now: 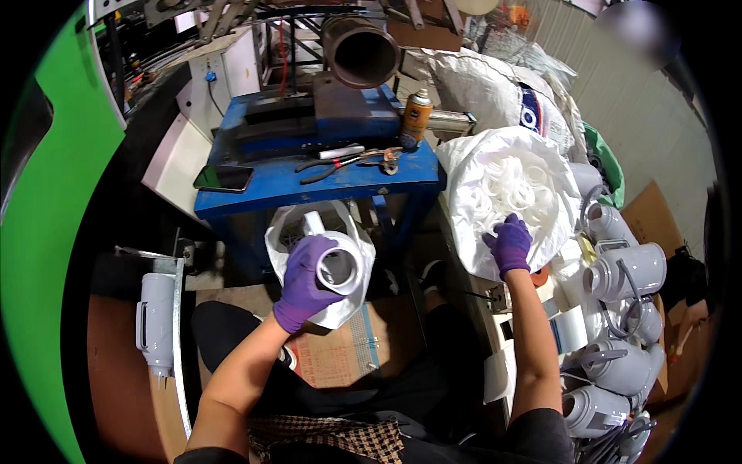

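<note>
My left hand (306, 284), in a purple glove, is wrapped round a light grey plastic jug body (357, 257). The jug's open round mouth faces up toward me, and its handle (313, 223) sticks out at the far side. Beneath it is a white bag (334, 315), its contents mostly hidden. My right hand (510, 244), also gloved in purple, reaches into a large white sack (462, 172) at the right. Its fingers are apart, with the tips at a heap of white plastic rings (519, 185). No ring shows plainly in its grasp.
On the blue metal table (287, 182) ahead lie pliers (340, 164) and a phone (223, 179); a spray can (416, 120) stands there below a thick metal tube (360, 52). Several grey jugs (635, 271) crowd the right side. Another grey jug (158, 321) is at the left.
</note>
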A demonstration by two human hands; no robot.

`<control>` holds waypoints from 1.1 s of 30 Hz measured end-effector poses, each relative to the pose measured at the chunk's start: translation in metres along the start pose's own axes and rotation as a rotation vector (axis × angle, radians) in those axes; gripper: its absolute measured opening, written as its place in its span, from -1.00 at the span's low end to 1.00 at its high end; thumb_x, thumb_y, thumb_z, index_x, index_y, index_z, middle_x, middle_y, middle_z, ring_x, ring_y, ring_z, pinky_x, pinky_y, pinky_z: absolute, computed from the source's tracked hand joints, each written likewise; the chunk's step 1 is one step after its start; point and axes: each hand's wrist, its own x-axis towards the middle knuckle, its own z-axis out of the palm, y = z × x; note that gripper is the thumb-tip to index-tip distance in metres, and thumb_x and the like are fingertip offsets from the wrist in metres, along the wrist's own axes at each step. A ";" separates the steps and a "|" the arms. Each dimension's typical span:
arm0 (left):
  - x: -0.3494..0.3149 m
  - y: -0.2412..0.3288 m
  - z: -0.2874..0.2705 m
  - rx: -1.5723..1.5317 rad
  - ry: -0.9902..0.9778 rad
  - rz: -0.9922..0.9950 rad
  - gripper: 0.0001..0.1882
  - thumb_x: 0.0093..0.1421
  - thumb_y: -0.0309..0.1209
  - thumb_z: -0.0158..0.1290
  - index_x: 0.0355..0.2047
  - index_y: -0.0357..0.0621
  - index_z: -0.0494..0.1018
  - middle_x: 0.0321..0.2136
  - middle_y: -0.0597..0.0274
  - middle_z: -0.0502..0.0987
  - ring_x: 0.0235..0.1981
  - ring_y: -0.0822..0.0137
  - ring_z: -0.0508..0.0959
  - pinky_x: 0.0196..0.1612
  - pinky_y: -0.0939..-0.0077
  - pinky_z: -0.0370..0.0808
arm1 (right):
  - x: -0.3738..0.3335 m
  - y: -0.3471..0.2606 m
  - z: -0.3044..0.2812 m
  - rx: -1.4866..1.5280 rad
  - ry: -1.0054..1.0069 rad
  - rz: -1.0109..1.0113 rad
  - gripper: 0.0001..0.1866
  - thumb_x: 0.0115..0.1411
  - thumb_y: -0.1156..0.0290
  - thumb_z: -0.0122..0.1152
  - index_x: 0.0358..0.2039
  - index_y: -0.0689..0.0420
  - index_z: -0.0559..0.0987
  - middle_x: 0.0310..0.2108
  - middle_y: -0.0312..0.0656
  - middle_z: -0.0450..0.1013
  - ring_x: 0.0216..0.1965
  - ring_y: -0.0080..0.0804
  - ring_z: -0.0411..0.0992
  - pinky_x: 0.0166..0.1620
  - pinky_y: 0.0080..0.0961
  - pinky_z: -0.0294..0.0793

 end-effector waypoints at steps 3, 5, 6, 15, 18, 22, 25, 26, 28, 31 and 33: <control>0.001 0.003 0.000 0.013 -0.015 0.112 0.00 -0.21 -0.19 0.54 0.26 -0.07 0.35 0.01 0.10 0.59 0.03 -0.12 0.56 0.17 -0.04 0.45 | 0.007 0.019 0.029 0.087 -0.009 0.022 -0.85 0.04 0.19 0.42 -0.45 -0.05 0.77 -0.08 -0.11 0.51 -0.02 0.00 0.45 0.05 -0.13 0.46; -0.002 0.004 -0.001 0.039 -0.001 0.124 0.05 -0.21 -0.20 0.54 0.30 -0.07 0.29 0.01 0.11 0.60 0.04 -0.13 0.55 0.18 -0.05 0.45 | 0.003 0.026 0.030 0.144 0.191 -0.033 -0.90 0.06 0.35 0.36 -0.41 0.00 0.76 0.01 -0.08 0.51 0.00 0.01 0.45 0.08 -0.14 0.46; -0.004 0.004 -0.002 0.021 -0.002 0.124 0.04 -0.21 -0.20 0.54 0.30 -0.07 0.31 0.02 0.11 0.59 0.05 -0.13 0.55 0.19 -0.05 0.44 | 0.001 0.028 0.025 0.199 0.313 -0.085 -0.90 0.08 0.40 0.34 -0.39 0.04 0.75 0.05 -0.06 0.51 0.01 -0.01 0.46 0.08 -0.16 0.47; -0.015 0.010 0.001 -0.008 -0.059 0.138 0.02 -0.25 -0.18 0.53 0.29 -0.05 0.40 0.09 0.24 0.56 0.18 -0.03 0.49 0.31 0.02 0.35 | -0.131 -0.112 -0.061 1.320 0.146 -0.315 -0.85 0.15 0.58 0.41 -0.25 0.24 0.66 -0.30 -0.22 0.57 -0.35 -0.53 0.51 -0.23 -0.59 0.52; -0.015 0.017 0.005 -0.093 -0.119 0.105 0.05 -0.23 -0.20 0.51 0.33 -0.08 0.35 0.12 0.24 0.56 0.17 -0.02 0.48 0.30 0.03 0.35 | -0.157 -0.171 -0.069 1.440 -0.034 -0.525 -0.76 0.09 0.61 0.40 -0.19 0.30 0.66 -0.22 -0.11 0.63 -0.21 -0.37 0.60 -0.09 -0.49 0.55; -0.014 0.024 0.007 -0.095 -0.050 0.170 0.04 -0.21 -0.21 0.49 0.34 -0.06 0.33 0.11 0.21 0.56 0.14 -0.02 0.50 0.28 0.05 0.36 | -0.159 -0.191 -0.080 1.212 0.078 -0.599 -0.70 -0.06 0.65 0.43 -0.23 0.24 0.68 -0.22 0.02 0.62 -0.25 -0.10 0.64 -0.16 -0.41 0.61; -0.012 0.026 0.008 -0.060 -0.002 0.230 -0.03 -0.16 -0.19 0.46 0.31 -0.06 0.38 0.10 0.15 0.56 0.13 -0.02 0.51 0.27 0.06 0.37 | -0.158 -0.188 -0.085 1.184 -0.002 -0.538 -0.70 -0.11 0.69 0.40 -0.29 0.23 0.66 -0.28 -0.01 0.61 -0.28 -0.06 0.63 -0.19 -0.41 0.61; -0.011 0.027 0.009 -0.044 0.001 0.251 -0.04 -0.16 -0.18 0.45 0.31 -0.06 0.39 0.10 0.14 0.55 0.13 -0.02 0.51 0.27 0.07 0.37 | -0.159 -0.188 -0.085 1.193 -0.052 -0.504 -0.71 -0.12 0.70 0.38 -0.31 0.23 0.66 -0.30 -0.02 0.61 -0.28 -0.05 0.63 -0.19 -0.42 0.60; -0.011 0.030 0.011 -0.047 0.000 0.263 -0.05 -0.16 -0.20 0.44 0.31 -0.04 0.40 0.09 0.13 0.55 0.12 -0.01 0.52 0.27 0.08 0.38 | -0.161 -0.191 -0.084 1.171 -0.017 -0.525 -0.73 -0.12 0.72 0.36 -0.33 0.24 0.65 -0.34 -0.03 0.60 -0.31 -0.04 0.62 -0.23 -0.42 0.59; -0.011 0.035 0.014 -0.095 -0.017 0.253 -0.03 -0.20 -0.27 0.42 0.33 0.00 0.39 0.07 0.11 0.56 0.09 0.00 0.54 0.26 0.09 0.39 | -0.161 -0.200 -0.081 1.068 -0.049 -0.490 -0.77 -0.06 0.66 0.34 -0.32 0.20 0.64 -0.38 -0.03 0.56 -0.36 0.01 0.57 -0.30 -0.32 0.55; -0.012 0.038 0.015 -0.082 -0.037 0.274 -0.02 -0.26 -0.34 0.41 0.30 0.01 0.42 0.06 0.12 0.56 0.08 0.03 0.55 0.23 0.09 0.43 | -0.159 -0.206 -0.078 0.941 -0.053 -0.457 -0.77 -0.06 0.60 0.33 -0.32 0.14 0.62 -0.36 -0.03 0.54 -0.34 0.04 0.55 -0.28 -0.24 0.54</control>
